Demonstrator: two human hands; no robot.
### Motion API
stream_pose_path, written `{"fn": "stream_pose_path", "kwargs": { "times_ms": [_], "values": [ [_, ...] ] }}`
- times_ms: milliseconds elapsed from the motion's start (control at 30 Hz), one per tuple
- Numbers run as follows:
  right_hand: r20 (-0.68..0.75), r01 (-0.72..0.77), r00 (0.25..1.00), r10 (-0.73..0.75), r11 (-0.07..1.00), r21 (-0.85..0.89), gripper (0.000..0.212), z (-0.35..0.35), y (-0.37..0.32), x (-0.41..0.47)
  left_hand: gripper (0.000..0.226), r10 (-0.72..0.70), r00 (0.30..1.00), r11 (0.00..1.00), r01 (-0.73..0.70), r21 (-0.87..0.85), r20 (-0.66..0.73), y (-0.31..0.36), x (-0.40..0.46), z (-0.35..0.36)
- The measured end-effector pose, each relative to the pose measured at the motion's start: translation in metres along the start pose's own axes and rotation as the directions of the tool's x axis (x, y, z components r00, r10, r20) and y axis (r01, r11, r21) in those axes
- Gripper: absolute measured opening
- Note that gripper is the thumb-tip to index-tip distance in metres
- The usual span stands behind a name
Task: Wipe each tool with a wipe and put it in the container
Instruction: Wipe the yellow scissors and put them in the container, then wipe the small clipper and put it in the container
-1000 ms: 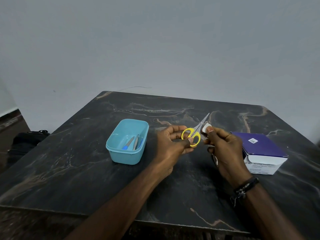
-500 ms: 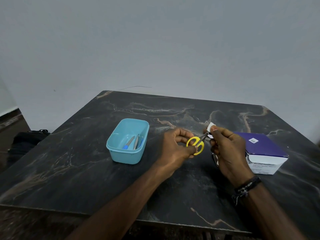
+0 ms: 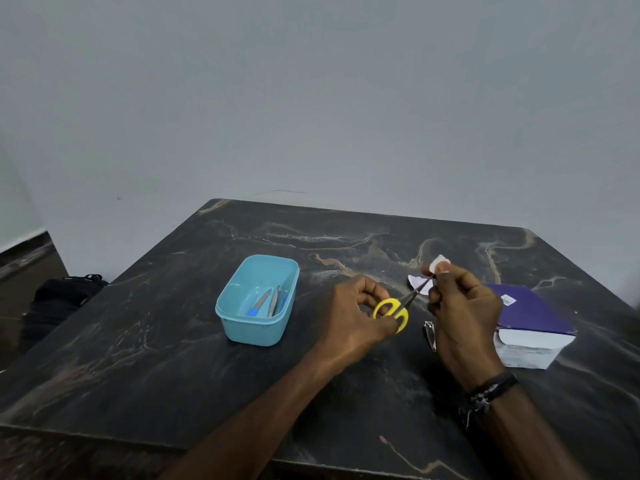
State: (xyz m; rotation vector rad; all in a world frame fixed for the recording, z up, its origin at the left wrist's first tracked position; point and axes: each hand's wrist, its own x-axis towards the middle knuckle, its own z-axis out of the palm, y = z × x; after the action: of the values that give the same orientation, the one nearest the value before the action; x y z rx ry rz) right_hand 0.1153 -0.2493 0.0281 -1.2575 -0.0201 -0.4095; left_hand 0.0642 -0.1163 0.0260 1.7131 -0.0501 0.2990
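My left hand [image 3: 353, 315] grips small scissors [image 3: 393, 311] by their yellow handles, blades pointing up and right. My right hand [image 3: 462, 313] pinches a small white wipe [image 3: 438, 264] at the blade tips. A light blue container [image 3: 242, 332] stands left of my hands, with a blue-handled tool [image 3: 259, 304] and other thin metal tools inside. A metal nail clipper [image 3: 429, 335] lies on the table between my hands. Most of the blades show between the two hands.
A purple and white box of wipes [image 3: 530, 323] sits at the right on the dark marble table [image 3: 173, 375]. A torn white wrapper [image 3: 417, 281] lies behind the scissors. A black bag [image 3: 65, 296] is on the floor at the left.
The scissors have dropped lower and tilted flatter in my left hand. My right hand with the wipe has slid out along the blades to the tips. The nail clipper now shows.
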Motion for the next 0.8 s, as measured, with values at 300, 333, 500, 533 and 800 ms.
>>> {"fn": "stream_pose_path", "kwargs": {
  "times_ms": [300,333,500,533,800],
  "values": [
    [0.093,0.163,0.984,-0.155,0.983,-0.089,0.009,0.007,-0.002,-0.014,0.025,0.295,0.869,0.925,-0.157,0.345,-0.397,0.037,-0.018,-0.073],
    [0.107,0.164,0.982,-0.154,0.982,-0.097,0.009,0.007,-0.001,-0.015,0.021,0.326,0.841,0.895,-0.127,0.427,-0.432,0.044,-0.021,-0.088],
    [0.128,0.189,0.976,-0.174,0.975,-0.117,0.012,0.006,-0.003,-0.015,0.01,0.245,0.848,0.73,0.158,0.665,-0.47,0.048,-0.016,-0.127],
    [0.133,0.186,0.976,-0.171,0.976,-0.111,0.013,0.006,-0.004,-0.016,0.01,0.217,0.866,0.683,0.196,0.703,-0.451,0.045,-0.012,-0.129],
    [0.123,0.163,0.981,-0.151,0.982,-0.093,0.004,0.006,-0.006,-0.015,0.005,0.065,0.916,0.508,0.311,0.803,-0.396,0.023,0.001,-0.13]
  ]
}}
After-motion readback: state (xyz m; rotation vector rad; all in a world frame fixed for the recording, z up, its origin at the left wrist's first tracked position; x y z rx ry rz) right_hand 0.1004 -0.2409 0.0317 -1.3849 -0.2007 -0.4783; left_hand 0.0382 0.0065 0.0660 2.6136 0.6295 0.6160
